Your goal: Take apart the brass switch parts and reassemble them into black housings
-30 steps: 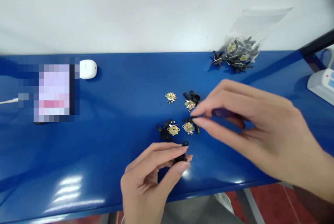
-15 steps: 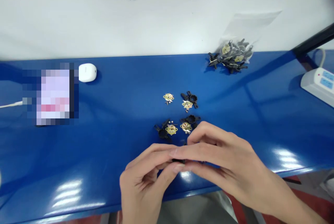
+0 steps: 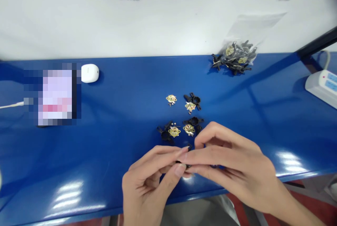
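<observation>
Your left hand [image 3: 143, 187] pinches a small black plastic part [image 3: 182, 165], which sits at six o'clock from the round brass-coloured discs [image 3: 174, 131]. Your right hand [image 3: 231, 166] curls in against it; what that hand grips is partly hidden. Beneath lies a glossy blue workbench [image 3: 105, 155], with a white plastic power strip [image 3: 322, 84] at three o'clock.

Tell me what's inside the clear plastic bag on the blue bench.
The clear plastic bag holds round brass-coloured plates and black plastic pieces, bunched together. Pieces underneath are covered, so the count is hidden.
</observation>
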A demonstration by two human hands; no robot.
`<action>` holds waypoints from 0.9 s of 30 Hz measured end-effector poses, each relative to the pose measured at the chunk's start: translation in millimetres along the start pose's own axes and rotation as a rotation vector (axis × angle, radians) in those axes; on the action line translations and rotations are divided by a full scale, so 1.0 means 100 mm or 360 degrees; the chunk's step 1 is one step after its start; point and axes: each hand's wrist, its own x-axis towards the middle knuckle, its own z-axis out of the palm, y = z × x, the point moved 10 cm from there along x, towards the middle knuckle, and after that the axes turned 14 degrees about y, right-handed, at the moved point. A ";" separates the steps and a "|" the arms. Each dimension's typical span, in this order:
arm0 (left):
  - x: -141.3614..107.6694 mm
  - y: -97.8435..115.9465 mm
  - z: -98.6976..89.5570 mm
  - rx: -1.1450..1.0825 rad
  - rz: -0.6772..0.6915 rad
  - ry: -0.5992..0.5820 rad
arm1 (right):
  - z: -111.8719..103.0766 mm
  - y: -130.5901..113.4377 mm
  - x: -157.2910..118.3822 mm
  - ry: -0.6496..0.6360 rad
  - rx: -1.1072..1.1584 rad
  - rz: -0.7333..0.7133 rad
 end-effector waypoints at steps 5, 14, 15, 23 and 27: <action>0.00 0.00 0.03 -0.0099 -0.0064 0.0013 | -0.13 0.06 0.06 0.0175 0.0078 0.0202; -0.01 0.00 0.06 -0.0058 -0.0059 0.0048 | -0.52 0.09 0.14 0.0478 -0.0329 0.0331; -0.01 -0.01 0.07 -0.0065 -0.0061 0.0045 | -0.53 0.10 0.15 0.0477 -0.0343 0.0339; -0.02 -0.01 0.08 -0.0053 -0.0039 0.0031 | -0.53 0.17 0.23 0.0441 -0.0463 0.0307; -0.02 -0.01 0.09 -0.0083 -0.0054 0.0068 | -0.49 0.14 0.32 0.0362 -0.0461 0.0228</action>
